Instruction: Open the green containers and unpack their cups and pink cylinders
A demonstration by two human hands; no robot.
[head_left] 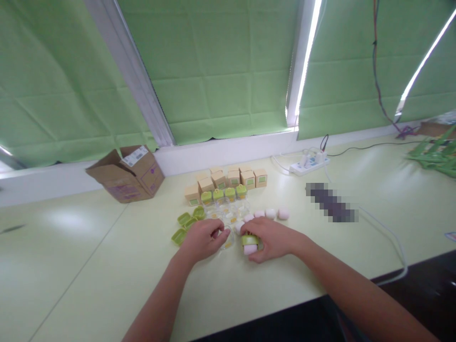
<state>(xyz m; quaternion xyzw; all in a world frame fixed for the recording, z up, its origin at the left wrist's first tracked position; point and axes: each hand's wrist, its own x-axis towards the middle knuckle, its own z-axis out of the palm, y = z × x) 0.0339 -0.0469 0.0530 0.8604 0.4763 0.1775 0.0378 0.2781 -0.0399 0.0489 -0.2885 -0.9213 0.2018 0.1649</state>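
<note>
My right hand (274,237) is closed around a green plastic cap (250,240), with a pale pink rounded piece (250,249) showing at its lower end. To its left, my left hand (204,240) has thumb and fingers curled together. A clear plastic box (228,240) lies right at those fingertips; whether they grip it I cannot tell. More clear boxes (243,209) stand just beyond my hands. Pink and white rounded pieces (270,213) lie in a curved row behind my right hand. Several open green trays (179,236) sit beside my left hand.
Green looped caps (230,193) stand in a row before small tan cartons (248,179). An open cardboard box (130,175) stands at the back left. A white power strip (309,165) and a white cable (395,237) lie to the right, near a blurred-out dark object (331,203).
</note>
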